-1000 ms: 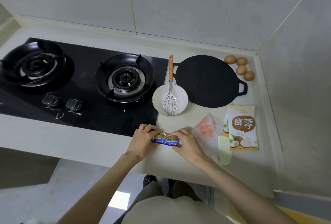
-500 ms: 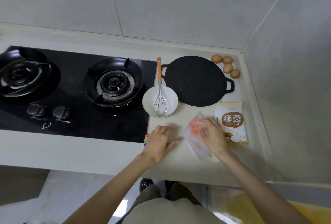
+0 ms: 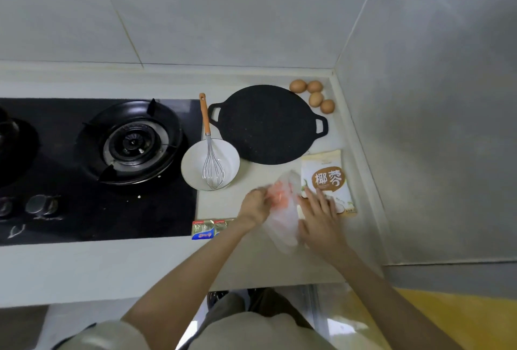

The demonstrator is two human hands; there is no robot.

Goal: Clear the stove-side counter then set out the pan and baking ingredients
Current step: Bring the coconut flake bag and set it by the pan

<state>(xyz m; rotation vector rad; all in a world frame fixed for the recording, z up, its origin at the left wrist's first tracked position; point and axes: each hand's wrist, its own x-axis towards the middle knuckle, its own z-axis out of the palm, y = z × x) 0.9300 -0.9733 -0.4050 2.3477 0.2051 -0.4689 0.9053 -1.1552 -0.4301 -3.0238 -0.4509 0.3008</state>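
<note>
A: Left hand (image 3: pixel 253 205) has let go of the butter packets (image 3: pixel 207 229); they lie by the hob (image 3: pixel 154 209) at its front corner.
B: Now its fingers curl onto the left edge of the clear bag (image 3: pixel 282 218).
A: Right hand (image 3: pixel 319 215) lies flat, fingers spread, against the bag's right side, overlapping the coconut packet (image 3: pixel 327 179).
B: Pan (image 3: pixel 265 124) sits behind, untouched.

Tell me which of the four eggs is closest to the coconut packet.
The egg at the cluster's front right end, nearest the coconut packet; the other three sit farther back.
</note>
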